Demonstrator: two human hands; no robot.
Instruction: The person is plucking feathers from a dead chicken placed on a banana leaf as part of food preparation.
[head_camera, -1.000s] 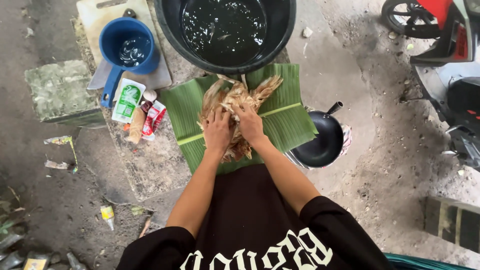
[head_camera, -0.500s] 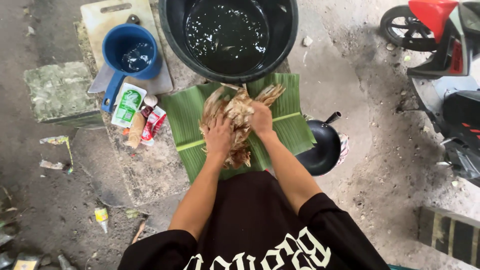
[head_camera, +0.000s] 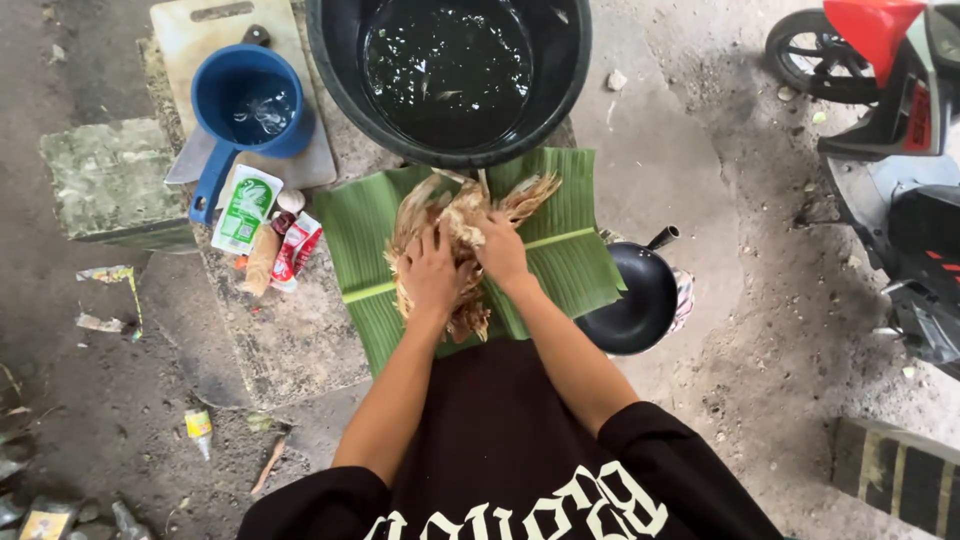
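In the head view a feathered bird (head_camera: 455, 250) lies on a banana leaf (head_camera: 560, 235) just below the black tub (head_camera: 450, 70) of water. The left hand (head_camera: 430, 275) presses flat on the bird, fingers (head_camera: 418, 245) slightly spread, while the right hand (head_camera: 500, 250) grips its feathers, fingers curled. A blue jug (head_camera: 250, 100) stands left of the tub, a black pan (head_camera: 630, 295) at the leaf's right edge.

A feathered chicken carcass (head_camera: 455, 225), brown and tan with wet, ragged plumage, is laid lengthwise on a green banana leaf (head_camera: 565, 215). Its wings are spread toward the far edge of the leaf, and its darker tail end lies nearest the person. Its middle is covered by both hands.
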